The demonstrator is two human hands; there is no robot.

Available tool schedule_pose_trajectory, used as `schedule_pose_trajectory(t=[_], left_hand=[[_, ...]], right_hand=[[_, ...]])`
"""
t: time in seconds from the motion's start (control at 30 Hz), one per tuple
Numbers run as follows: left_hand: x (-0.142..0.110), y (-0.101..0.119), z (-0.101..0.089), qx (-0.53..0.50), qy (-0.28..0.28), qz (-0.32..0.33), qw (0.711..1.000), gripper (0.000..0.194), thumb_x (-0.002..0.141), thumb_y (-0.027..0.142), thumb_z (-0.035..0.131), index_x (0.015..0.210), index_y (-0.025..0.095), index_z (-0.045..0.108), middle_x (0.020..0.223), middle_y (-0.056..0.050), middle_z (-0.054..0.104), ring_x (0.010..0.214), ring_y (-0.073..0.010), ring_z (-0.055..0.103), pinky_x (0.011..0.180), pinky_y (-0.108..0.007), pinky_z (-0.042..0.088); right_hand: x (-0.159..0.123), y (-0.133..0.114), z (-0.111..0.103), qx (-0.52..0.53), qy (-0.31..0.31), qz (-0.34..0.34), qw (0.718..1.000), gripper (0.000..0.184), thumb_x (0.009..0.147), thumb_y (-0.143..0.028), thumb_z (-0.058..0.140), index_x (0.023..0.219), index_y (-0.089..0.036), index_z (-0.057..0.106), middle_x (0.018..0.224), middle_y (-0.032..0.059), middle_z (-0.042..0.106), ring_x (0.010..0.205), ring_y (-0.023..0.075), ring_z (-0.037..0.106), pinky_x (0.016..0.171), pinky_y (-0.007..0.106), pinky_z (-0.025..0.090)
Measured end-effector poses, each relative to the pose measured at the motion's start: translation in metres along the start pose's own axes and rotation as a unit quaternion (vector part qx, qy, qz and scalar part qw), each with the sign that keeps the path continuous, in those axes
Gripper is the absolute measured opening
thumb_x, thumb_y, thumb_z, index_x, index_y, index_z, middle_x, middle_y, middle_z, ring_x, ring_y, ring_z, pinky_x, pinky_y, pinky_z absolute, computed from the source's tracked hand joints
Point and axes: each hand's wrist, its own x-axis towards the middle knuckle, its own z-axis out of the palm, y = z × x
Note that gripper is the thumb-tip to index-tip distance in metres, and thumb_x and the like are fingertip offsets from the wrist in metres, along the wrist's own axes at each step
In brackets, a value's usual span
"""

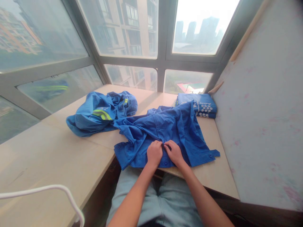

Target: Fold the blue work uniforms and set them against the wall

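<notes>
I see the blue jacket, long axis left-to-right, in front of the folded stack and mostly beyond the left hand and right hand; equally close, both pinch its front between curled fingers.

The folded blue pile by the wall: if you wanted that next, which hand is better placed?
Probably the right hand: it lies nearer the folded blue pile than the left hand does. Both hands, though, are pinching the blue garment, so one would have to let go.
</notes>
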Motion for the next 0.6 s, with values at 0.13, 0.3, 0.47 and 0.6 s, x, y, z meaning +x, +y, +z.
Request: schedule_pose_trajectory(t=[0.13,0.3,0.47,0.6], left_hand=[[0.005,-0.009,0.0,-0.025,-0.01,0.014,1.0,0.027,0.092,0.012,0.046,0.1,0.02,0.071,0.099,-0.007,0.071,0.094,-0.0207,0.063,0.085,-0.032,0.049],[0.006,-0.013,-0.003,-0.052,-0.024,0.045,0.997,0.024,0.093,0.013,0.047,0.096,0.02,0.069,0.095,-0.006,0.07,0.093,-0.0191,0.063,0.085,-0.031,0.049],[0.003,-0.008,-0.008,-0.065,-0.039,0.074,0.994,0.015,0.089,0.017,0.053,0.094,0.021,0.066,0.091,-0.005,0.066,0.088,-0.0186,0.061,0.08,-0.029,0.047],[0.002,-0.008,-0.009,-0.073,-0.049,0.091,0.992,0.01,0.087,0.018,0.057,0.091,0.021,0.065,0.091,-0.004,0.065,0.085,-0.0181,0.06,0.078,-0.029,0.047]], right_hand=[[-0.001,-0.002,0.003,-0.011,0.016,-0.023,1.0,0.02,0.092,-0.019,0.048,0.095,-0.021,0.068,0.098,0.0087,0.069,0.096,0.0224,0.062,0.088,0.036,0.051],[-0.003,-0.003,0.004,0.011,0.026,0.002,1.0,0.016,0.09,-0.021,0.051,0.094,-0.022,0.067,0.102,0.0091,0.07,0.099,0.0232,0.064,0.092,0.038,0.051],[-0.003,-0.004,0.002,0.043,0.046,0.032,0.998,0.011,0.084,-0.022,0.055,0.086,-0.021,0.066,0.098,0.0085,0.072,0.095,0.023,0.066,0.09,0.038,0.051],[-0.004,-0.004,-0.001,0.037,0.051,0.063,0.996,0.012,0.082,-0.024,0.055,0.083,-0.021,0.066,0.088,0.0064,0.072,0.085,0.0221,0.067,0.081,0.035,0.052]])
